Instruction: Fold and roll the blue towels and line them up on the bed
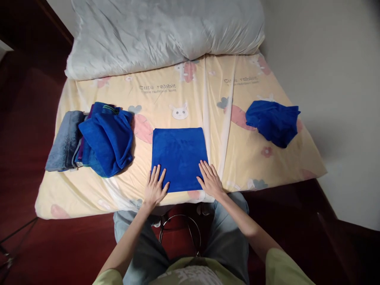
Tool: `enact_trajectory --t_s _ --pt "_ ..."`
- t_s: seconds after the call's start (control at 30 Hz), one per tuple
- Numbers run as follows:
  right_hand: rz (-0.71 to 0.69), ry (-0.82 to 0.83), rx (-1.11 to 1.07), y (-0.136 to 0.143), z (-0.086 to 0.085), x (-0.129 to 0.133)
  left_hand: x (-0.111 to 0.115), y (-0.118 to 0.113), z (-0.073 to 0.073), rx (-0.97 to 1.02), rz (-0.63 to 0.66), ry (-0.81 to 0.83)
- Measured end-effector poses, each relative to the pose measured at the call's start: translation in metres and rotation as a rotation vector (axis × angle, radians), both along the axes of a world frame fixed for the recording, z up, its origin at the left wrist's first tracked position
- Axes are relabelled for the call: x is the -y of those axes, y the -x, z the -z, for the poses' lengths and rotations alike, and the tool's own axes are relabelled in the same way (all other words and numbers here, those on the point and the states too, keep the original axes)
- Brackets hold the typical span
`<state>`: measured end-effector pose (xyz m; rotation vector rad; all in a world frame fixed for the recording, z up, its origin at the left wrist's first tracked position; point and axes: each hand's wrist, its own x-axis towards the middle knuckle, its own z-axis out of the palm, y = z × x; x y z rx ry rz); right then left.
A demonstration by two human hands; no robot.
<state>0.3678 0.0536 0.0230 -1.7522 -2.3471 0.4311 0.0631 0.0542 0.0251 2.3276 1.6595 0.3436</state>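
A blue cloth (179,154), flat and nearly square, lies on the yellow printed sheet in front of me. My left hand (154,186) rests on its near left corner, fingers spread. On the near right edge lies my right hand (210,179), palm down with fingers stretched out. Neither hand grips the cloth. To the left, a crumpled blue cloth (111,138) is heaped over other folded cloths. Far to the right sits another bunched blue cloth (273,122), apart from both hands.
A grey-blue folded towel (65,140) lies at the left of the heap. The bed sheet (190,103) carries rabbit and carrot prints. Across the back is a large puffy grey quilt (166,31). A pale wall (332,87) stands at the right, and dark red floor (20,158) shows at the left.
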Motion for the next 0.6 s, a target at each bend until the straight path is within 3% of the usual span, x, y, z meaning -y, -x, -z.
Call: enact_trajectory --t_s 0.17,0.33,0.47,0.6 --pt "0.001 -0.043 0.020 0.003 0.003 0.002 0.002 -0.001 0.005 -0.004 0.002 -0.050" --pt "-0.004 -0.145 0.027 0.007 0.000 0.006 0.008 0.005 0.000 -0.013 0.055 -0.133" --pt "-0.019 -0.229 0.000 0.008 -0.006 0.027 0.030 0.025 0.000 -0.050 0.190 -0.159" --pt "-0.162 -0.255 -0.042 0.005 -0.005 0.057 0.054 0.046 0.007 -0.103 0.284 -0.156"
